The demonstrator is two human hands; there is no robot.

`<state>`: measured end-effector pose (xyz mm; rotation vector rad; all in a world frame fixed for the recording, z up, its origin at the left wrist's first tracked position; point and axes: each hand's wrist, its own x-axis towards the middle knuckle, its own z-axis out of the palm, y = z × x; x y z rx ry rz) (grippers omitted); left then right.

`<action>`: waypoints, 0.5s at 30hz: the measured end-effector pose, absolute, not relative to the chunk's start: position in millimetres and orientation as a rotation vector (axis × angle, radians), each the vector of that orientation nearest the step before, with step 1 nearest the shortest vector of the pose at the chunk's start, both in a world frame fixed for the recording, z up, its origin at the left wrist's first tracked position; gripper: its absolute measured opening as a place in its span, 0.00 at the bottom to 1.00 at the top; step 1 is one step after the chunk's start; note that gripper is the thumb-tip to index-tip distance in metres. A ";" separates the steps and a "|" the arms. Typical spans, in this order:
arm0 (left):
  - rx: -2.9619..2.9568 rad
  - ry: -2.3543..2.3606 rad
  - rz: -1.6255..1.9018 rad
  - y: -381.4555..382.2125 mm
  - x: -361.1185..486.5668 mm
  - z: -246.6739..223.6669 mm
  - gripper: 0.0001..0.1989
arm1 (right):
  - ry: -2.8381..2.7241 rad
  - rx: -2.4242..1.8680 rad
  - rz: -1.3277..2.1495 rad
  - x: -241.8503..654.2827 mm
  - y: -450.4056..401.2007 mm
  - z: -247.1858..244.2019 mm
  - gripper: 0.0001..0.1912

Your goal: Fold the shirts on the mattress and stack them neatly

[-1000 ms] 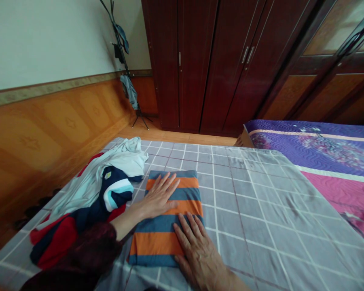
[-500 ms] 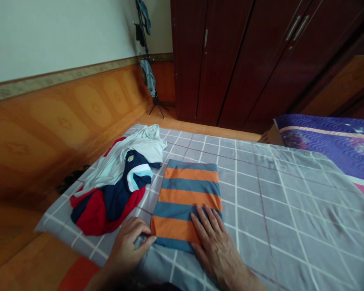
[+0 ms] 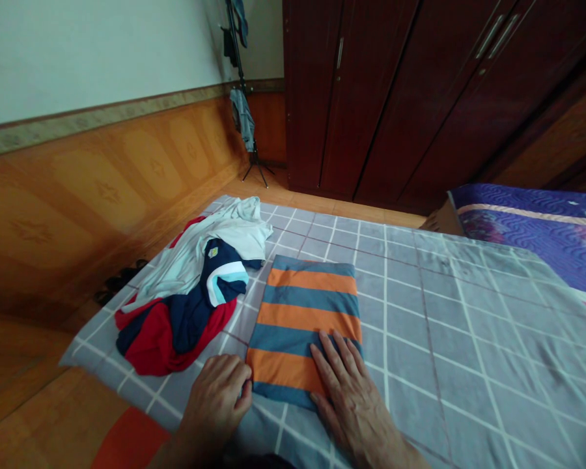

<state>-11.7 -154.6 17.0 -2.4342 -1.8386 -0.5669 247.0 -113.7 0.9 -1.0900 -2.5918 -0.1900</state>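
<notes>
A striped orange and grey-blue cloth (image 3: pixel 305 317), folded into a flat rectangle, lies on the grey checked bed sheet (image 3: pixel 420 312). My right hand (image 3: pixel 354 394) rests flat on its lower right part, fingers stretched out. At the cloth's lower left corner is my left hand (image 3: pixel 219 397), its fingers curled and pressed together; whatever they pinch there is hidden. Left of the cloth lies a loose heap of clothes, with a pale shirt (image 3: pixel 239 228) at the back and a navy and red garment (image 3: pixel 190 326) in front.
Beyond the bed stand a dark red wardrobe (image 3: pixel 361 98) and a black coat stand (image 3: pixel 239 65) with clothes hung on it. A purple quilted bed cover (image 3: pixel 532 215) is at the right. Dark shoes (image 3: pixel 120 281) lie on the floor by the left wall.
The fingers of my left hand have curled in closer at the cloth's lower left corner. My right hand stays flat on the cloth. The view has shifted slightly.
</notes>
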 end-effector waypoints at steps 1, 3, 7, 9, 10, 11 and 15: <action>-2.447 -1.857 -0.551 -152.7 -12.7 19.7 0.08 | -2.591 -1.092 -0.187 247.3 -113.8 0.7 0.32; -2.493 -1.920 -0.567 -149.9 -17.7 25.9 0.07 | -2.590 -1.098 -0.175 247.9 -113.9 -0.2 0.32; -2.547 -2.081 -0.572 -151.0 -33.0 32.4 0.06 | -2.579 -1.097 -0.140 248.0 -113.5 -2.9 0.32; -2.542 -2.116 -0.492 -152.7 -37.4 31.1 0.06 | -2.575 -1.096 -0.130 247.7 -113.3 -3.5 0.32; -2.539 -2.115 -0.442 -153.2 -38.0 30.4 0.07 | -2.575 -1.096 -0.127 247.7 -113.2 -3.4 0.33; -2.531 -2.099 -0.405 -153.3 -37.6 30.3 0.07 | -2.577 -1.100 -0.124 247.7 -113.2 -3.2 0.33; -2.471 -1.820 -0.529 -149.2 -30.5 37.9 0.08 | -2.585 -1.107 -0.130 248.1 -113.5 -1.1 0.33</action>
